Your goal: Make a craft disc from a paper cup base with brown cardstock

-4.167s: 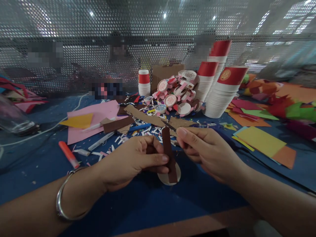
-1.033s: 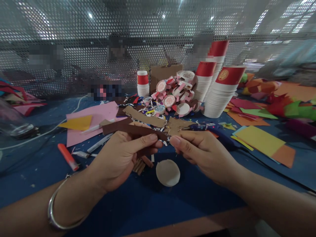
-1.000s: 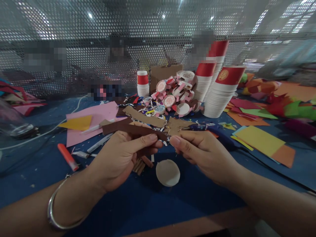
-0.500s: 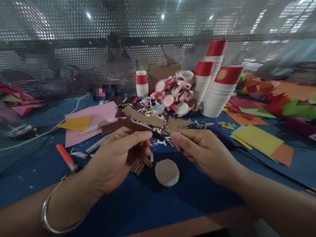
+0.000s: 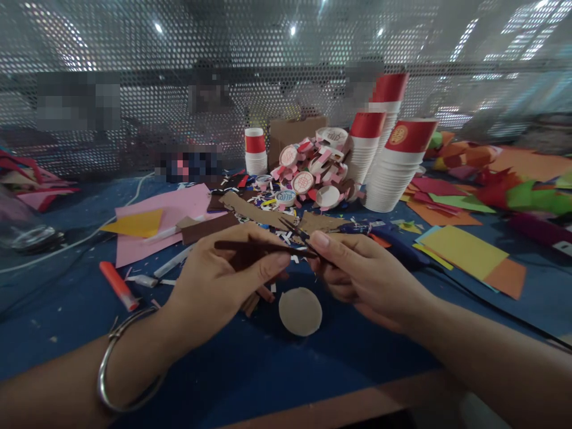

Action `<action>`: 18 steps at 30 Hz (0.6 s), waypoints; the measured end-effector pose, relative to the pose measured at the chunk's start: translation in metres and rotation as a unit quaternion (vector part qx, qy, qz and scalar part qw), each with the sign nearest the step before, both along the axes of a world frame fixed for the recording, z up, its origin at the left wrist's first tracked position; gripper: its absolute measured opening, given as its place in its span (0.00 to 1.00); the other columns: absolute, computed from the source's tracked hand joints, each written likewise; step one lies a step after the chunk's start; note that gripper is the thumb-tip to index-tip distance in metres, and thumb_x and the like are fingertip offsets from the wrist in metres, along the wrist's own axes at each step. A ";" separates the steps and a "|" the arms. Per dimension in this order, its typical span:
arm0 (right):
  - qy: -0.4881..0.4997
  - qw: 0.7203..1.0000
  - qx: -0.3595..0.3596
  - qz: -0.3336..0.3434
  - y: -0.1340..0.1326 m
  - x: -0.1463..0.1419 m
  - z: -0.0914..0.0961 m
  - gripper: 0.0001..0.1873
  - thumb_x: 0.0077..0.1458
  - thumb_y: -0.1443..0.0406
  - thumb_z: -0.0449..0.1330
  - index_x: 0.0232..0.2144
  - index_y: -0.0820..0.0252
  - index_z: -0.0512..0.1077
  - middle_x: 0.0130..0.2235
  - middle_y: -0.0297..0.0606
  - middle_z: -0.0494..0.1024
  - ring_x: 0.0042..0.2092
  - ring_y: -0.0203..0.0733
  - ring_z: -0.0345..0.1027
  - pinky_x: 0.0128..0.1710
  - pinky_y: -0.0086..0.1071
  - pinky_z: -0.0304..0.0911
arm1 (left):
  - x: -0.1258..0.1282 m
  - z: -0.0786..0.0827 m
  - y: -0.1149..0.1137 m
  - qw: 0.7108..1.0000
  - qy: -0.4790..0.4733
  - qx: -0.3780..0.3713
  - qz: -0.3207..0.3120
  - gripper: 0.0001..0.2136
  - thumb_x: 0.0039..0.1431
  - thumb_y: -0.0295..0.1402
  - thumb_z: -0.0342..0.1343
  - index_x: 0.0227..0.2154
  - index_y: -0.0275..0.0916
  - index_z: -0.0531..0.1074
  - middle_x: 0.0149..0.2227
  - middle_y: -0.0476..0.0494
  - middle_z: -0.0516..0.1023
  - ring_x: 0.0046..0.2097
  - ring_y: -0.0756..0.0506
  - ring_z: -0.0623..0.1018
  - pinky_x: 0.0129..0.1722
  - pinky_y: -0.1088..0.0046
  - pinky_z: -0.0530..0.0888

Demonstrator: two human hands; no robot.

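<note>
A narrow dark brown paper strip (image 5: 250, 245) is held up above the table between my two hands. My left hand (image 5: 218, 280) pinches it near its middle, thumb in front and fingers behind. The strip's right end reaches the thumb and bent fingers of my right hand (image 5: 357, 268), which are closed on it. Thin, dark, pointed prongs (image 5: 291, 226) stick out beside my right fingertips; what they belong to is hidden. Below the hands, a round beige disc (image 5: 300, 311) lies on the blue table. Small folded brown pieces (image 5: 257, 300) lie just left of it, partly behind my left hand.
Stacked red-and-white paper cups (image 5: 395, 167) stand behind, beside a heap of cut cup bottoms (image 5: 308, 173). A blue glue gun (image 5: 393, 238) with a black cord lies at right, near coloured paper (image 5: 465, 250). Pink paper (image 5: 165, 214) and a red marker (image 5: 118, 286) lie left.
My left hand has turned and shifted slightly right, and the strip now lies more level and edge-on. My right fingers have curled in, and dark prongs show more plainly beside them.
</note>
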State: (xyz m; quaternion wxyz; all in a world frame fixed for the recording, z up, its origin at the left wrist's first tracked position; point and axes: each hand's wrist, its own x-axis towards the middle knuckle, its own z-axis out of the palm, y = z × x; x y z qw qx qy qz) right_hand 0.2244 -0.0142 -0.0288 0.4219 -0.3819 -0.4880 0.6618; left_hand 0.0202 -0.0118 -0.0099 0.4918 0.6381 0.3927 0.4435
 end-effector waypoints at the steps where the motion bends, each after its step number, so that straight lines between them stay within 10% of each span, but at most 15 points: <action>1: 0.019 1.000 -0.018 0.008 0.000 0.000 0.001 0.27 0.54 0.44 0.68 0.26 0.61 0.68 0.21 0.22 0.49 0.21 0.25 0.34 0.17 0.23 0.32 | -0.001 0.000 -0.001 0.999 0.028 0.045 -0.002 0.03 0.56 0.33 0.68 0.34 0.42 0.81 0.29 0.49 0.80 0.27 0.47 0.80 0.25 0.72 0.81; 7: 0.075 0.993 -0.055 0.068 0.000 0.005 0.003 0.23 0.53 0.51 0.72 0.27 0.61 0.68 0.20 0.20 0.49 0.21 0.25 0.34 0.17 0.22 0.31 | -0.009 -0.002 -0.005 0.966 0.117 0.230 -0.024 0.10 0.58 0.25 0.66 0.39 0.47 0.83 0.36 0.48 0.81 0.37 0.46 0.82 0.38 0.70 0.80; 18: 0.075 0.997 -0.009 0.021 0.001 0.002 0.000 0.15 0.49 0.62 0.75 0.32 0.64 0.75 0.25 0.24 0.62 0.21 0.22 0.40 0.18 0.24 0.34 | 0.005 0.001 -0.003 0.997 0.075 0.008 -0.021 0.08 0.52 0.32 0.71 0.34 0.43 0.79 0.28 0.53 0.80 0.26 0.53 0.76 0.24 0.81 0.71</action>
